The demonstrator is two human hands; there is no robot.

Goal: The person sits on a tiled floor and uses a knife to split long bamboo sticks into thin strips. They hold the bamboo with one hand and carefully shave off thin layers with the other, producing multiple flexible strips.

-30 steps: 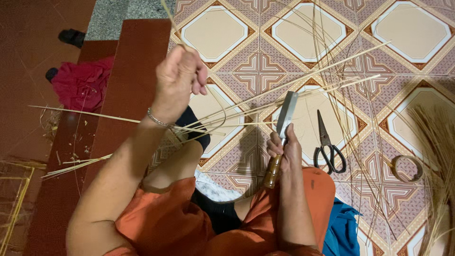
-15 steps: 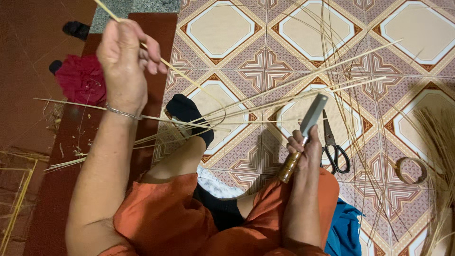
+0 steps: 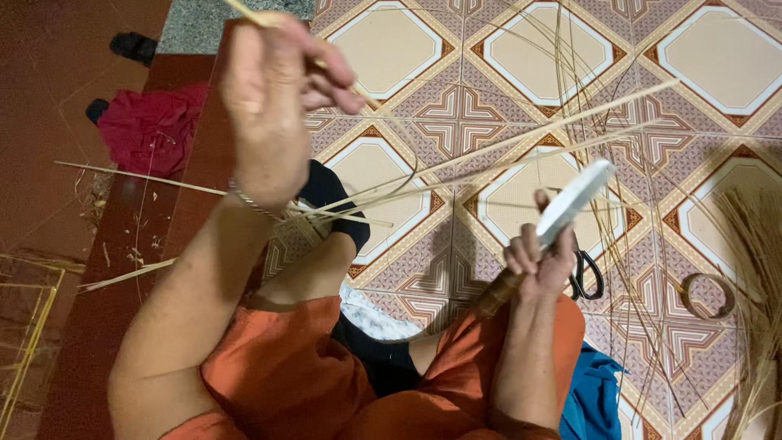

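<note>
My left hand (image 3: pixel 273 98) is raised high and pinches a thin pale bamboo strip (image 3: pixel 383 110) that curves down toward my lap. A bracelet sits on that wrist. My right hand (image 3: pixel 538 259) grips the wooden handle of a broad-bladed knife (image 3: pixel 573 202), its blade pointing up and away. Several long bamboo strips (image 3: pixel 521 143) lie across the patterned tiled floor (image 3: pixel 456 49) between both hands. I sit on the floor in orange trousers (image 3: pixel 285 375), with a dark sock (image 3: pixel 330 195) on my foot.
Black-handled scissors (image 3: pixel 585 275) lie on the tiles just right of my right hand, and a coiled strip ring (image 3: pixel 707 295) beyond them. A bundle of thin fibres (image 3: pixel 753 269) lies at the right edge. A red cloth (image 3: pixel 151 126) rests at upper left; blue cloth (image 3: pixel 590 395) by my right leg.
My left hand has risen up and toward the camera, pulling the thin strip with it. The knife in my right hand has tilted so the blade points more to the right.
</note>
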